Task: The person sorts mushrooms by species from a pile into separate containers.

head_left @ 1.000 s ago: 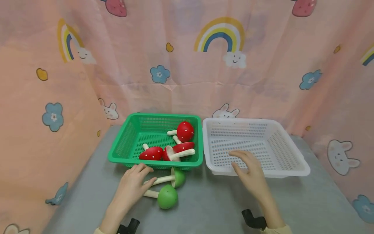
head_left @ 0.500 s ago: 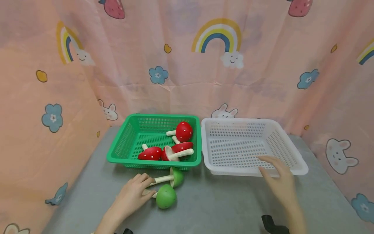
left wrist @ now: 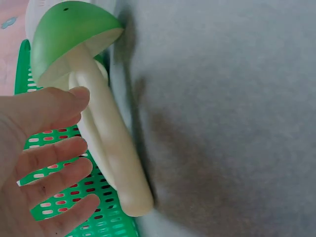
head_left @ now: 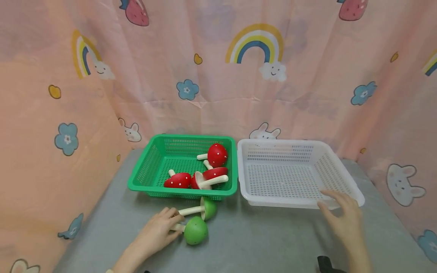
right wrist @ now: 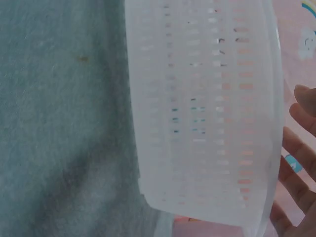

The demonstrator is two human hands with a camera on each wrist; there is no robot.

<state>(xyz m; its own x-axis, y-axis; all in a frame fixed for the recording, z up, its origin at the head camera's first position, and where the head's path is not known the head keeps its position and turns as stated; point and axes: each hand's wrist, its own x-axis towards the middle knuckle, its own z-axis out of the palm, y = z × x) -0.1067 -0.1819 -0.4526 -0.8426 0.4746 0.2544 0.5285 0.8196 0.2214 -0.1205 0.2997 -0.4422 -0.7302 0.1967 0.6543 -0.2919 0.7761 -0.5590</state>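
Two toy mushrooms with green caps lie on the grey table in front of the green basket. My left hand (head_left: 157, 232) is at the stem of the nearer green mushroom (head_left: 195, 230), and the farther green mushroom (head_left: 209, 208) lies just beyond. In the left wrist view the thumb overlaps the pale stem (left wrist: 123, 168), while the other fingers are loosely bent and spread beside it. My right hand (head_left: 345, 217) hovers at the front right corner of the white basket (head_left: 273, 203), fingers apart and holding nothing; the right wrist view has its fingertips close to the rim.
The green basket (head_left: 138, 187) holds several red mushrooms (head_left: 217, 154) with white spots. It stands beside the white basket, both at the back of the grey table (head_left: 259, 242). A pink patterned curtain (head_left: 300, 94) hangs right behind them.
My left hand has come down to the nearer green mushroom's stem. My right hand has moved to the right, from over the white basket's middle to its front right corner.
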